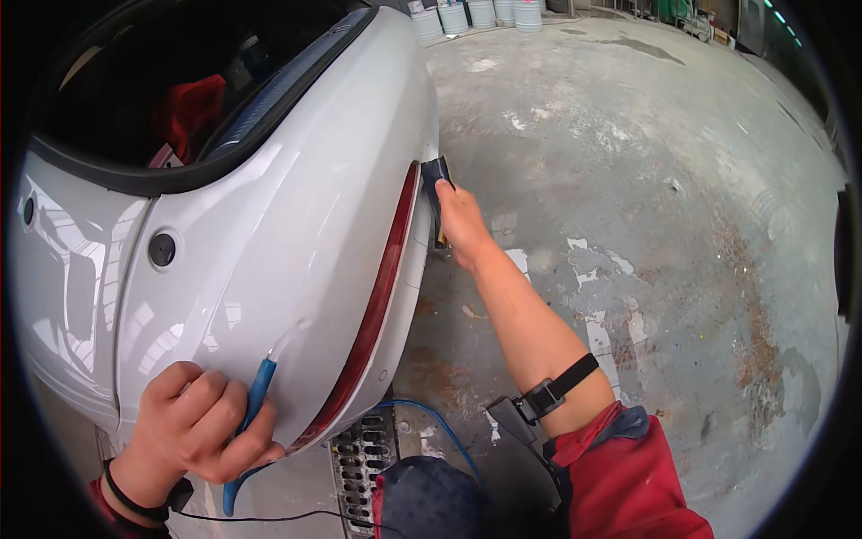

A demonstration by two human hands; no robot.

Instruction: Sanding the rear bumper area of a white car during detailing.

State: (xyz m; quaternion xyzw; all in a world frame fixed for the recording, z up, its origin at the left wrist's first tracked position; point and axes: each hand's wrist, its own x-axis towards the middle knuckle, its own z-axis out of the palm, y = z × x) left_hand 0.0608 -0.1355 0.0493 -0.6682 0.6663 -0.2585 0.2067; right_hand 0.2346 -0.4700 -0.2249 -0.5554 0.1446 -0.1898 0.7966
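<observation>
My left hand (199, 420) is closed around a blue hose (254, 409) whose clear tip rests against the white rear bumper (278, 234) of a car. My right hand (460, 218) reaches forward along the bumper's side and presses a dark sanding block (437, 175) against its edge, just past the long red reflector strip (377, 296). My right forearm carries a black strap with a small device (539, 400).
The open boot (180, 99) with something red inside lies at upper left. A blue hose loop (440, 422) and a metal floor grate (359, 458) are below the bumper. Stained concrete floor (646, 180) spreads to the right; white buckets (476, 13) stand far back.
</observation>
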